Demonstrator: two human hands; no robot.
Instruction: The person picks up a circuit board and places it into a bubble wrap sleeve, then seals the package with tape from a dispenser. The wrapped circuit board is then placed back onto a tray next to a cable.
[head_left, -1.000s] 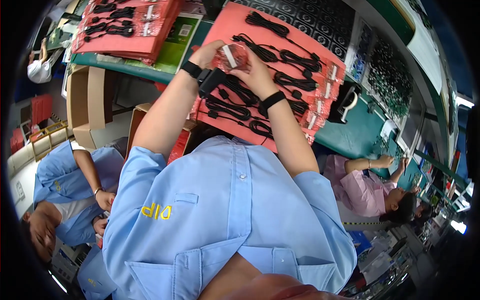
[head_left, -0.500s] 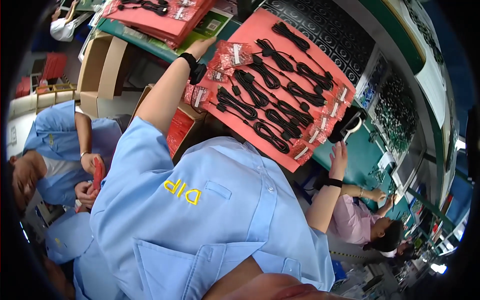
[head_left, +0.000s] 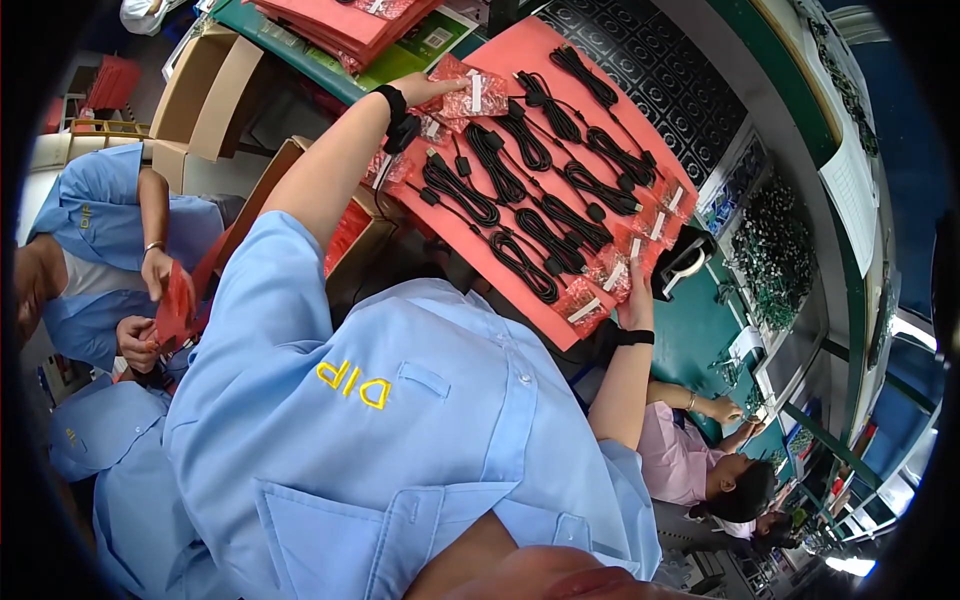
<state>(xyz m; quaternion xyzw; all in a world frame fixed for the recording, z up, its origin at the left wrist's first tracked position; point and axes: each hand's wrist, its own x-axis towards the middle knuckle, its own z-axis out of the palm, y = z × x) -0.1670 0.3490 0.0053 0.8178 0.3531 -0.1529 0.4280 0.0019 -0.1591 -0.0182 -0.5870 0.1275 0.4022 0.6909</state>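
Note:
Several bundled black cables (head_left: 495,165) lie in rows on a pink foam sheet (head_left: 425,222). Along the sheet's left and right sides are red bubble-wrap bags with white labels. At the far left corner my left hand (head_left: 425,90) is closed on the edge of one red bubble-wrap bag (head_left: 476,94). By the right edge, my right hand (head_left: 636,305) has its fingers up against another red bubble-wrap bag (head_left: 614,277); its fingertips are partly hidden among the bags, and its grip cannot be made out. Dark bands circle both wrists.
A stack of pink sheets (head_left: 345,35) sits at the far left. Black trays (head_left: 650,70) lie beyond the foam sheet. A black tape dispenser (head_left: 690,262) stands right of it. Cardboard boxes (head_left: 225,100) and a co-worker in blue (head_left: 100,250) are left, a co-worker in pink (head_left: 680,455) right.
My left hand has moved right, from beside the sheet onto the bag. My right hand has come in leftward to the bags at the sheet's right edge. The sheet appears slightly further left.

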